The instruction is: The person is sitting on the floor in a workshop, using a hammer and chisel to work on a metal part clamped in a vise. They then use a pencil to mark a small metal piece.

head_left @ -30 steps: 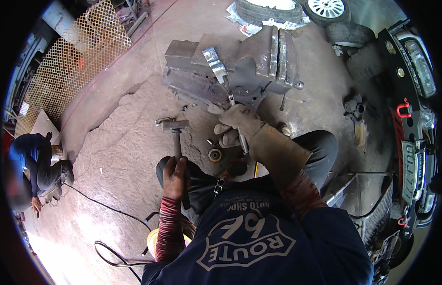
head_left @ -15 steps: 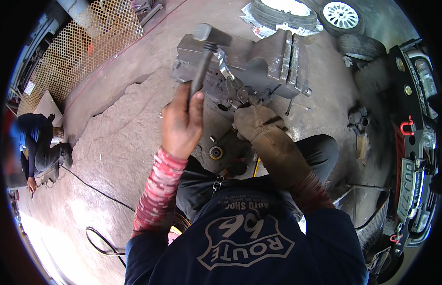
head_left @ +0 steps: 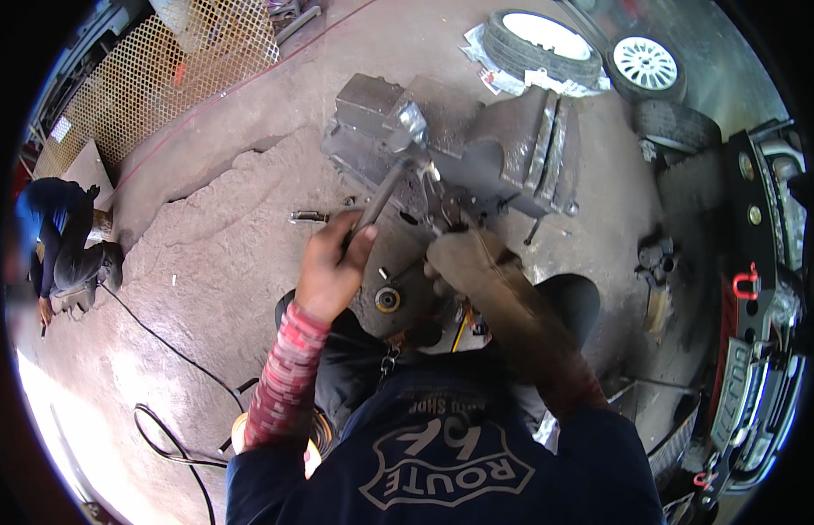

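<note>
My left hand, bare, is closed around the handle of a hammer. The hammer's head, blurred, is down at the shiny strip of metal over the big dark bench vise; whether they touch I cannot tell. In a long brown leather glove, my right hand is closed on locking pliers. The pliers' jaws grip the near end of the strip. Part of the strip and the pliers' handles are hidden by the hammer and the glove.
A small round part with a yellow ring lies between my knees. Tyres and wheels are at the far right, a vehicle's front bumper along the right side. A co-worker crouches at the left. A black cable crosses the floor.
The hammer in my left hand has swung down from above the vise toward the metal strip. My right hand still holds the pliers. The whole view has shifted slightly.
</note>
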Tool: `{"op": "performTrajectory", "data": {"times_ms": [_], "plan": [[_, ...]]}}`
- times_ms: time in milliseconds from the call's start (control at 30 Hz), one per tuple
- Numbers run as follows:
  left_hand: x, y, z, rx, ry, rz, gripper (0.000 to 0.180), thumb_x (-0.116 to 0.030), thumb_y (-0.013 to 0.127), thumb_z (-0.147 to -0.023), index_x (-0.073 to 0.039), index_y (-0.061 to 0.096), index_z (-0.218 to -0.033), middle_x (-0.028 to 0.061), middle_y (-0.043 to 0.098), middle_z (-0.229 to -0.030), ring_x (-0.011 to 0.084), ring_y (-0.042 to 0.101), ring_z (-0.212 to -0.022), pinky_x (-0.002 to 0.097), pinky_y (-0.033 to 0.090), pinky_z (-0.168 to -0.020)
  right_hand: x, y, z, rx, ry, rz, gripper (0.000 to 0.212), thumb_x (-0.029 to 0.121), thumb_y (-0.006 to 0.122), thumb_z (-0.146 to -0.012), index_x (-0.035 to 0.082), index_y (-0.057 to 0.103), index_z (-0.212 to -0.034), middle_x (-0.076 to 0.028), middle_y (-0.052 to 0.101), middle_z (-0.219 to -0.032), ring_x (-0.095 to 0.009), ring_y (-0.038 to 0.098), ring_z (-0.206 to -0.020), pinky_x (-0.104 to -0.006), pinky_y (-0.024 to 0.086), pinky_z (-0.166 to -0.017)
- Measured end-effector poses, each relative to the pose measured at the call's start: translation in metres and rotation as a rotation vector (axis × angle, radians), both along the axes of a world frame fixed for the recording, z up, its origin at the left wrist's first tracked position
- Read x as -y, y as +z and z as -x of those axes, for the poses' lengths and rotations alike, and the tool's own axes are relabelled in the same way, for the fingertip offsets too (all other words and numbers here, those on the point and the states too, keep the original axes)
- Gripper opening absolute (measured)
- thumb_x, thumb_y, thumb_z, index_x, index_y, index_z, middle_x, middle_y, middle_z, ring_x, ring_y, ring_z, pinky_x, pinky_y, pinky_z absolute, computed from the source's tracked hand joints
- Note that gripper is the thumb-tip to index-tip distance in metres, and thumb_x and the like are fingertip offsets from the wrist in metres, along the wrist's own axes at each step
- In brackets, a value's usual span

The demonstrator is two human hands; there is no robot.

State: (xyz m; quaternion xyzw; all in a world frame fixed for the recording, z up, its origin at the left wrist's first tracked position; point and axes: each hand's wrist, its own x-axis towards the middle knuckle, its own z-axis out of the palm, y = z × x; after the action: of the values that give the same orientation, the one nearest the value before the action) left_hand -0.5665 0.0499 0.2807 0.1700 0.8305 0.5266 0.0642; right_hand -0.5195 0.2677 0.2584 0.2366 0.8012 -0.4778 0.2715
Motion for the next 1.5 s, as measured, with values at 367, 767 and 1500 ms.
{"op": "performTrajectory", "data": {"times_ms": [367, 767, 1500], "plan": [[0.045, -0.065, -0.038, 1.01, 0.812, -0.87, 0.029, -0.041, 0.052, -0.1, -0.012, 0.057, -0.1, -0.0053, 0.037, -0.064, 0.0068, 0.036, -0.049, 0.0253, 0.032, -0.044, -0.027, -0.024, 0.03, 0.234, 0.164, 0.724, 0.026, 0.0, 0.055, -0.088, -0.004, 0.054, -0.113, -0.018, 0.066, -0.074, -0.025, 0.069, -0.06, -0.0363, 0.059, -0.05], [-0.012, -0.102, -0.192, 1.215, 1.161, -1.249, 0.035, -0.043, 0.046, -0.102, -0.01, 0.054, -0.113, -0.0016, 0.045, -0.072, 0.0094, 0.042, -0.054, 0.0271, 0.04, -0.05, -0.019, -0.105, 0.004, 0.271, 0.403, 0.562, 0.024, 0.001, 0.052, -0.089, -0.002, 0.057, -0.112, -0.016, 0.067, -0.085, -0.024, 0.07, -0.07, -0.0339, 0.059, -0.059], [-0.085, -0.081, -0.251, 0.728, 1.077, -0.725, 0.045, -0.042, 0.054, -0.1, 0.003, 0.058, -0.107, 0.0075, 0.055, -0.07, 0.0148, 0.049, -0.046, 0.0291, 0.044, -0.041, -0.018, -0.005, -0.081, -0.601, 0.592, 0.055, 0.021, 0.031, 0.058, -0.092, 0.012, 0.065, -0.097, -0.009, 0.068, -0.074, -0.025, 0.07, -0.065, -0.0398, 0.054, -0.055]]}}
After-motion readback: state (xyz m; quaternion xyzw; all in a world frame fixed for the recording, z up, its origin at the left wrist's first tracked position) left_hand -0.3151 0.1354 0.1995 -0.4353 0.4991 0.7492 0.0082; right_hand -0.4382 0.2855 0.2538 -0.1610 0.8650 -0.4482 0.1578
